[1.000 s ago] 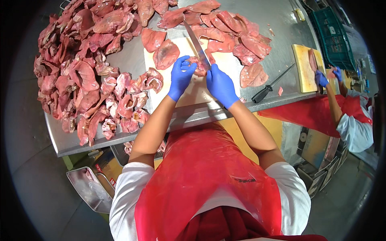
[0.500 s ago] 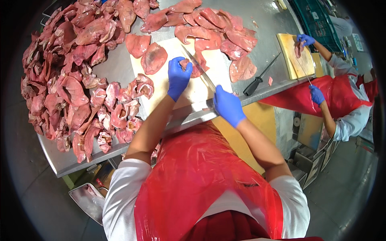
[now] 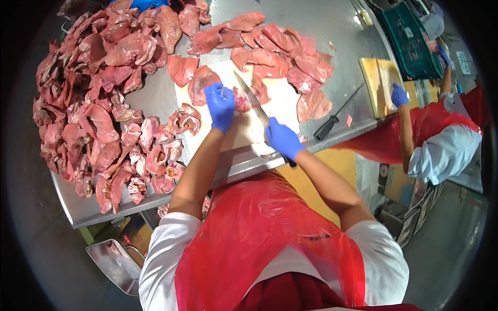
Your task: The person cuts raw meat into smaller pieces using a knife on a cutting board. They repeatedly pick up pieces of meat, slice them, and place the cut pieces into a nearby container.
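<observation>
My right hand, in a blue glove, is closed round a knife. The blade points away over the white cutting board, and the end of its black handle shows below the hand. Also gloved in blue, my left hand has its fingers curled at the edge of a small piece of meat, just left of the blade. The fingertips are partly hidden. Beyond my left hand a flat slab of meat lies on the board's far left part, with another strip of meat beyond the blade.
A big heap of raw meat covers the table's left side. Several trimmed slabs lie at the back. To the right are a sharpening steel, a co-worker's yellowish board and a green crate. A metal tray stands below left.
My right hand and the knife have shifted left, and the blade is steeper. My left hand has come slightly left and nearer. A co-worker's hand has gone from their board to the crate.
</observation>
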A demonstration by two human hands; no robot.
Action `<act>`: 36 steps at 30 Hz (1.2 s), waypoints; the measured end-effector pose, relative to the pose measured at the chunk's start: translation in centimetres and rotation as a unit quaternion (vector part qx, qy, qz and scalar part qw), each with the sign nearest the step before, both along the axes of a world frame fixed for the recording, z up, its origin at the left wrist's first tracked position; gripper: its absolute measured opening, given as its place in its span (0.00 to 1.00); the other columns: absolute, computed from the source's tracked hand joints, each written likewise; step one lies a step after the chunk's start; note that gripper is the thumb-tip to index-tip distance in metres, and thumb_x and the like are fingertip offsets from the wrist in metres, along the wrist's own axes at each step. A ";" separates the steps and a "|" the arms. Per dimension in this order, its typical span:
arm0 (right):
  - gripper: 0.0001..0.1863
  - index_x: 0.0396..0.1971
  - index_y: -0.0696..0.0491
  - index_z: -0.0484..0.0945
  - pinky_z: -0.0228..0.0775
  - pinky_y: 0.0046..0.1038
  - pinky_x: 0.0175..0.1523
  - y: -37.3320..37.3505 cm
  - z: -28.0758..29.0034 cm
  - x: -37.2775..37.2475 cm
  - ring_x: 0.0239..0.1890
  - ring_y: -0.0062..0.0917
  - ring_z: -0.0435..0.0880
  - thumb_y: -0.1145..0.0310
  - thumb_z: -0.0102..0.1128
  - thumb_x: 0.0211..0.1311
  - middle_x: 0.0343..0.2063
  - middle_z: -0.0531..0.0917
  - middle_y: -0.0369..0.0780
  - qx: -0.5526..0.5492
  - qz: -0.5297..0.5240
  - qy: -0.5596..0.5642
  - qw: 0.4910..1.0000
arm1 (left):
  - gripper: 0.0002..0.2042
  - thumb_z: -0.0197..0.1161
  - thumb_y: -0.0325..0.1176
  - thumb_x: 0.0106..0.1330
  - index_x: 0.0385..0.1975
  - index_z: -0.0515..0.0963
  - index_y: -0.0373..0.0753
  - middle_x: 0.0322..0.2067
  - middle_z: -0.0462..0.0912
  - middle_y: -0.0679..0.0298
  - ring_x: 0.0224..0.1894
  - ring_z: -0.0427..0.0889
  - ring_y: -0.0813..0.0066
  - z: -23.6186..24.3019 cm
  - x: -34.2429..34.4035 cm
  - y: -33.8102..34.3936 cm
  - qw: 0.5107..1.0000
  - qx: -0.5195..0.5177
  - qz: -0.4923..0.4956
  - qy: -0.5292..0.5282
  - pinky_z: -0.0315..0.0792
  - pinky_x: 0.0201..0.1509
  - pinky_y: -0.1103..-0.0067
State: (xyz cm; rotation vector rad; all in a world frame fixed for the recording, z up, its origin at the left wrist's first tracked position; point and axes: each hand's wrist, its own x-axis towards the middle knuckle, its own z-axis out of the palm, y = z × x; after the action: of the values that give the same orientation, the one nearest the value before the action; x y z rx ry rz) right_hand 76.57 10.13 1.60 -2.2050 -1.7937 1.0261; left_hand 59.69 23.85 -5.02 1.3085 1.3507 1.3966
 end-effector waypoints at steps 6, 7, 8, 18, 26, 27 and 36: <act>0.16 0.40 0.58 0.71 0.71 0.51 0.39 -11.3 6.2 6.5 0.35 0.58 0.80 0.58 0.51 0.69 0.30 0.81 0.57 -0.032 0.017 0.061 0.997 | 0.07 0.55 0.27 0.68 0.40 0.76 0.32 0.39 0.76 0.50 0.41 0.76 0.53 5.3 1.8 3.3 0.973 0.138 -0.052 0.178 0.70 0.48 0.66; 0.16 0.40 0.59 0.72 0.71 0.50 0.41 -11.7 7.1 7.9 0.36 0.58 0.79 0.58 0.51 0.69 0.32 0.81 0.58 -0.017 0.031 0.069 0.997 | 0.07 0.53 0.27 0.69 0.39 0.76 0.32 0.40 0.77 0.49 0.42 0.76 0.52 6.9 3.0 3.4 0.970 0.151 -0.077 0.171 0.70 0.48 0.65; 0.16 0.40 0.59 0.72 0.72 0.49 0.41 -11.7 8.5 10.1 0.36 0.56 0.80 0.58 0.51 0.69 0.32 0.81 0.57 -0.008 -0.004 0.075 0.997 | 0.07 0.52 0.27 0.69 0.39 0.77 0.33 0.41 0.78 0.50 0.42 0.76 0.51 8.2 5.1 3.3 0.942 0.224 -0.101 0.229 0.70 0.48 0.64; 0.17 0.55 0.54 0.67 0.84 0.35 0.36 5.3 -3.3 4.7 0.41 0.29 0.83 0.59 0.49 0.75 0.42 0.79 0.43 -0.008 -0.223 0.513 0.829 | 0.09 0.66 0.42 0.58 0.30 0.82 0.44 0.37 0.77 0.58 0.46 0.75 0.58 5.7 1.6 -6.3 0.859 0.112 -0.173 0.468 0.58 0.60 0.51; 0.17 0.55 0.56 0.66 0.84 0.30 0.32 8.8 -3.5 -13.4 0.45 0.32 0.85 0.61 0.48 0.75 0.47 0.79 0.43 -0.094 -0.216 0.622 0.747 | 0.08 0.60 0.41 0.60 0.33 0.82 0.47 0.33 0.77 0.59 0.45 0.75 0.59 7.4 -14.6 -7.2 0.826 -0.123 -0.038 0.548 0.61 0.52 0.58; 0.16 0.54 0.56 0.66 0.84 0.30 0.30 8.5 -2.6 -13.0 0.44 0.32 0.86 0.62 0.49 0.75 0.44 0.79 0.42 -0.081 -0.208 0.602 0.767 | 0.09 0.61 0.41 0.60 0.35 0.81 0.46 0.34 0.77 0.60 0.45 0.75 0.59 7.8 -15.4 -7.0 0.839 -0.095 -0.012 0.536 0.62 0.51 0.58; 0.13 0.47 0.58 0.65 0.79 0.27 0.27 5.1 -0.1 -1.8 0.33 0.29 0.86 0.64 0.49 0.76 0.36 0.79 0.44 0.096 -0.289 0.459 0.835 | 0.31 0.67 0.46 0.58 0.59 0.69 0.36 0.50 0.76 0.44 0.53 0.77 0.49 2.9 -5.5 9.8 0.864 -0.118 -0.184 0.453 0.75 0.51 0.60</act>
State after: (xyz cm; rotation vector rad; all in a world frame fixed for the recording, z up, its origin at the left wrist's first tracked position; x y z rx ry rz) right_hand 74.73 15.28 1.46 -1.5007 -0.7022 1.3184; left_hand 54.20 33.62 -2.11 2.0225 1.6416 0.2918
